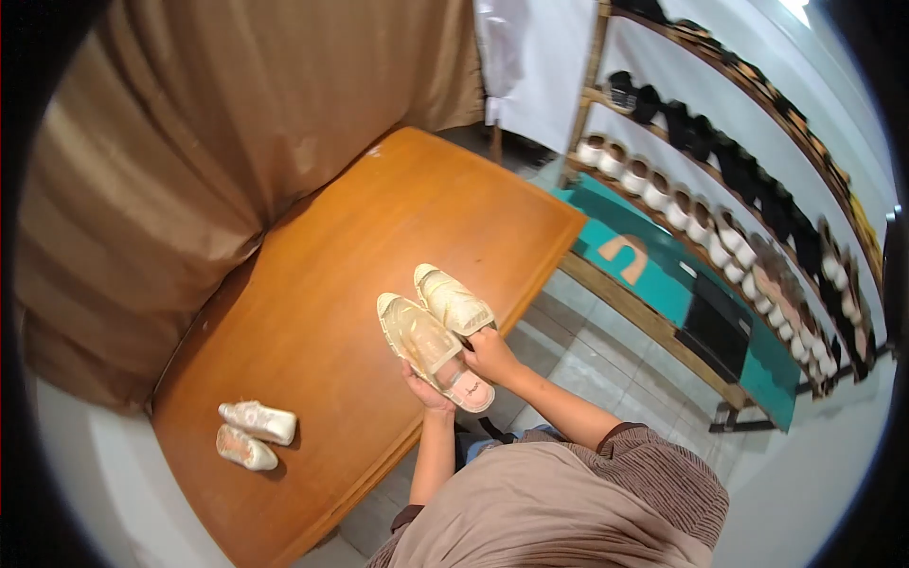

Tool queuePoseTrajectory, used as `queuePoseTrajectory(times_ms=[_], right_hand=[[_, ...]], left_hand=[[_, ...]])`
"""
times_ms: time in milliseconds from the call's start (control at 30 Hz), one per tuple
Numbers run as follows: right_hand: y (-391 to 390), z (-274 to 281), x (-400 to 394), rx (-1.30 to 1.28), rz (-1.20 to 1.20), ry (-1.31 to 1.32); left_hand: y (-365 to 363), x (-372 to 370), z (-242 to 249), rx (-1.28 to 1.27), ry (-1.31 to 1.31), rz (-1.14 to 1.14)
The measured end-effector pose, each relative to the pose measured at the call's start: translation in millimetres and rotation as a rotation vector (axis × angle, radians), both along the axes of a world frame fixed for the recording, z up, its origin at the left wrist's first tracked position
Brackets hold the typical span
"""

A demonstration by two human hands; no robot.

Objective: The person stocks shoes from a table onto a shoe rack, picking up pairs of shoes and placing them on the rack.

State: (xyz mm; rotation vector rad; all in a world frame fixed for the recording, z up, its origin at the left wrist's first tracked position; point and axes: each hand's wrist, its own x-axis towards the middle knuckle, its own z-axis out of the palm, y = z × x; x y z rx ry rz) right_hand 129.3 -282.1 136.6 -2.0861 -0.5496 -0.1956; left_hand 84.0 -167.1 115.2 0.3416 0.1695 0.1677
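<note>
My left hand (428, 390) grips a cream slip-on shoe (417, 331) from beneath and along its left side. That shoe has a pointed toe aimed away from me, a sheer-looking upper and a pink insole with dark lettering at the heel. In my right hand (494, 358) is its matching cream shoe (452, 298), held near the heel end, with my fingers partly hidden. Both shoes are side by side above the front edge of the wooden table (341, 256). Another pair, a pale flat shoe (270, 423) and its mate (245, 449), lies on the table to the left.
A brown curtain (180, 142) hangs along the table's far side. At the right, a shelf rack (653, 128) carries rows of black and white shoes. Below it stands a green-topped bench (587, 204) with a beige curved piece (627, 257) and a black flat item (715, 327).
</note>
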Motion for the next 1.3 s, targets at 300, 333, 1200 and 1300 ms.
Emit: queuePoseTrajectory(times_ms=[300, 333, 1200, 1300], right_hand=[[-182, 18, -81, -0.07, -0.461, -0.038], [-203, 15, -91, -0.021, -0.514, -0.037], [-583, 95, -134, -0.123, -1.357, -0.422], [-632, 135, -107, -0.168, -1.37, -0.509]], left_hand=[[-175, -16, -5, -0.064, -0.078, -0.376], [-198, -19, -2, -0.009, -0.044, -0.429], [-588, -10, 52, 0.688, -0.478, -1.364], [-640, 23, 90, 0.612, -0.537, -1.371]])
